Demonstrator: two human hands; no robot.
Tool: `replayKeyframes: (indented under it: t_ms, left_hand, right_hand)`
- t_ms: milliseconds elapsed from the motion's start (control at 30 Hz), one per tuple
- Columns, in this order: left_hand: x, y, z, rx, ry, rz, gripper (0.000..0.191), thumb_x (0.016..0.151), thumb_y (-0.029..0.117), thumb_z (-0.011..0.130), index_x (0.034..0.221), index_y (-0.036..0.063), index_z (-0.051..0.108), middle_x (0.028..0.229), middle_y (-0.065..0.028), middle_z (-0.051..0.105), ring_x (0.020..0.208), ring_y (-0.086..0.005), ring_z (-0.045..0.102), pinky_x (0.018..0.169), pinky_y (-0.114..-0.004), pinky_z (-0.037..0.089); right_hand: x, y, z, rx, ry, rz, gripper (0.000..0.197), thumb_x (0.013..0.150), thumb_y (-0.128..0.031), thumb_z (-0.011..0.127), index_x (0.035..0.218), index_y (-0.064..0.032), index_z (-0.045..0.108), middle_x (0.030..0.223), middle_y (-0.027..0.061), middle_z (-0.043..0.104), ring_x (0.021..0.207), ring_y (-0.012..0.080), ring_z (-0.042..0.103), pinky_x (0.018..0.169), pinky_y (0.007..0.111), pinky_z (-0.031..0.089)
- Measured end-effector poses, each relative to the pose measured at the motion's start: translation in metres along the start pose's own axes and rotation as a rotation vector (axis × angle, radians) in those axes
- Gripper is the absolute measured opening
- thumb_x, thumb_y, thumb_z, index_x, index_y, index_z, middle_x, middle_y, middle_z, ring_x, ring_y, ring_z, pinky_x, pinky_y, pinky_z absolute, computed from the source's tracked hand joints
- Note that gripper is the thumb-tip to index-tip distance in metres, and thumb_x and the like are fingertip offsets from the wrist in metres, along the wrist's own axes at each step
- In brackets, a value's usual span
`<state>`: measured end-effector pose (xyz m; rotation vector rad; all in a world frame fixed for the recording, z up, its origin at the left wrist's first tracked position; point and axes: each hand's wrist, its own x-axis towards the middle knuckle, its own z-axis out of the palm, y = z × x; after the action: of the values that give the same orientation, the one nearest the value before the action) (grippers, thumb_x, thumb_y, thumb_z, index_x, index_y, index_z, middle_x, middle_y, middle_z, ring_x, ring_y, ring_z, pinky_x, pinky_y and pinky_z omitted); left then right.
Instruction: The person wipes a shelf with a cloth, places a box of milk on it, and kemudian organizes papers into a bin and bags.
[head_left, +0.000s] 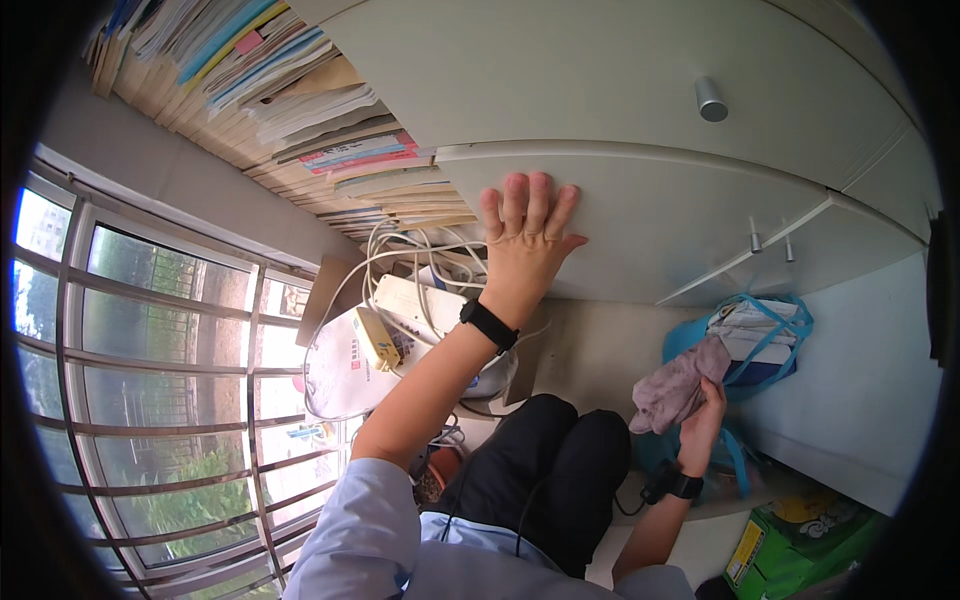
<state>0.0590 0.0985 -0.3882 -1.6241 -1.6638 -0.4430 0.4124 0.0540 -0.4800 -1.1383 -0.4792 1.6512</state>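
Observation:
My left hand (529, 225), fingers spread, rests flat against a pale cabinet door (637, 217) near its left edge. In my right hand (705, 412) is a crumpled, mottled pinkish-grey cloth (675, 386), held low at the right. Behind the cloth stands a blue bag (686, 341) packed with papers (754, 319). Two small metal knobs, one of them a cylindrical knob (756, 238), sit on either side of the gap between the lower doors. The palm of my left hand is hidden from view.
Tightly packed books and papers (300, 97) line the shelf at upper left. Power strips (420, 298) and looped white cables (371, 259) lie left of my forearm. A barred window (172, 375) is on the left. A green box (802, 547) stands at lower right.

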Motion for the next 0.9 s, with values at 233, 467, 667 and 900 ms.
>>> replayKeyframes:
  t_ms: [233,467,667,900]
  left_hand:
    - [0.006,0.001,-0.017,0.171,-0.019,0.043,0.105,0.072,0.060,0.067,0.143,0.0011,0.018,0.145,-0.0305,0.009,0.132,-0.0504,0.014,0.105,-0.060,0.022]
    - [0.023,0.016,-0.070,0.096,-0.314,0.110,0.103,0.081,0.057,0.058,0.147,0.0016,0.001,0.147,-0.0327,-0.006,0.136,-0.0496,0.007,0.100,-0.063,0.028]
    - [-0.003,0.029,-0.142,-0.508,-1.043,0.121,0.045,0.087,0.021,0.058,0.123,-0.0052,0.049,0.116,-0.0241,0.057,0.107,-0.0390,0.055,0.093,-0.044,0.042]
    - [-0.118,0.001,-0.123,-0.630,-1.975,0.127,0.039,0.087,0.028,0.056,0.113,-0.0008,0.058,0.100,-0.0229,0.065,0.096,-0.0343,0.064,0.081,-0.039,0.050]
  right_hand:
    - [-0.025,-0.026,-0.018,-0.157,0.145,-0.015,0.038,0.079,-0.007,0.056,0.116,0.0054,0.054,0.110,0.0087,0.059,0.100,0.0178,0.057,0.090,0.029,0.042]
    - [-0.066,-0.036,-0.037,-0.151,0.474,0.053,0.033,0.080,-0.008,0.054,0.112,0.0017,0.056,0.101,0.0036,0.060,0.090,0.0121,0.055,0.083,0.026,0.042]
    - [-0.141,-0.066,-0.036,0.118,0.630,0.106,0.034,0.080,-0.006,0.053,0.113,0.0022,0.055,0.099,0.0051,0.060,0.088,0.0124,0.055,0.082,0.026,0.044]
    - [-0.191,-0.094,-0.048,0.075,0.741,0.146,0.023,0.078,-0.005,0.054,0.100,0.0029,0.057,0.087,0.0047,0.058,0.078,0.0117,0.053,0.072,0.026,0.043]
